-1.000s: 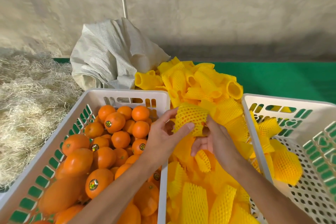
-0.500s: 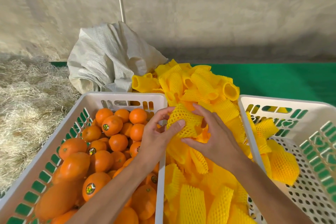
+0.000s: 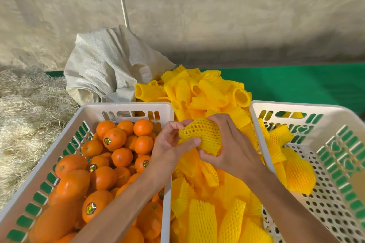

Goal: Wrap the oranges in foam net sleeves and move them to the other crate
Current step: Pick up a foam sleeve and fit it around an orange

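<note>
Oranges fill the left crate, piled high, bright orange skin, glossy, mixed sizes, bigger ones nearest the camera. Several carry a small round sticker, dark rim with a shiny green-gold centre; any print on them is too small to read. No other writing legible anywhere.

Foam net sleeve, yellow, open diamond mesh, is held between both hands above the gap between the 2 crates. Left hand grips its left edge, thumb on the near side, fingers curled over the top. Right hand grips the right side, fingers curled over the top, thumb under the lower edge. The sleeve looks bulged, but whether an orange is inside cannot be told.

Loose sleeves lie in a big yellow heap between and behind the crates, some tubes showing open round ends. More flattened ones sit close to the camera.

Right crate, white with green slots and a perforated floor, holds a few yellow wrapped pieces against its left wall.

White woven sack sits crumpled behind the left crate. Straw at left, green mat at right, concrete wall behind.
</note>
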Demonstrator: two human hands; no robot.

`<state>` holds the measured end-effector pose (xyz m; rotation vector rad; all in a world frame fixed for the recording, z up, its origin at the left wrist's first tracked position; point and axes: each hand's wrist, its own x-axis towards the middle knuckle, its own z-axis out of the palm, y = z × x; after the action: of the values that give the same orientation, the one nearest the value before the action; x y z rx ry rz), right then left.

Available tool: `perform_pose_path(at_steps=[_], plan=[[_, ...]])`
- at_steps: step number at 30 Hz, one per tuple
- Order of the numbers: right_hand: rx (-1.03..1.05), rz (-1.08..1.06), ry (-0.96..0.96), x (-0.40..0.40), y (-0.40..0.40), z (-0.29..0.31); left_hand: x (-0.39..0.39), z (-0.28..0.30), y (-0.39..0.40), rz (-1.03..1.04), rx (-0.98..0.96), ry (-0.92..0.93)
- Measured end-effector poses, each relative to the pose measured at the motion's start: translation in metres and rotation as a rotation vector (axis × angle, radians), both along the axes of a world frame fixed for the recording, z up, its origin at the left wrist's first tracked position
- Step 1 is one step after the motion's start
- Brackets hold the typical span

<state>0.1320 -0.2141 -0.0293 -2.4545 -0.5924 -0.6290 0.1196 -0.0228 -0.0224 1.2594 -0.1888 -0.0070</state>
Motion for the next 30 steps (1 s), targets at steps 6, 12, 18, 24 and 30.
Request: perform_pose_path(at_steps=[6,12,18,24,30], plan=[[-0.124,-0.381,-0.239,0.017,-0.031,0.003,0.0,-0.017,0.003,0.167,0.409,-0.246],[-0.016,-0.767,-0.225,0.03,-0.082,-0.006,0.005,-0.028,0.014,0.052,0.604,-0.241],[0.03,-0.875,0.113,0.029,-0.107,-0.019,0.008,-0.029,0.013,0.025,0.68,-0.252],[-0.017,-0.661,-0.04,0.028,-0.081,-0.006,0.01,-0.033,0.013,0.022,0.696,-0.237],[0.125,-0.243,0.189,0.026,-0.023,-0.012,0.011,-0.034,0.012,0.01,0.747,-0.264]])
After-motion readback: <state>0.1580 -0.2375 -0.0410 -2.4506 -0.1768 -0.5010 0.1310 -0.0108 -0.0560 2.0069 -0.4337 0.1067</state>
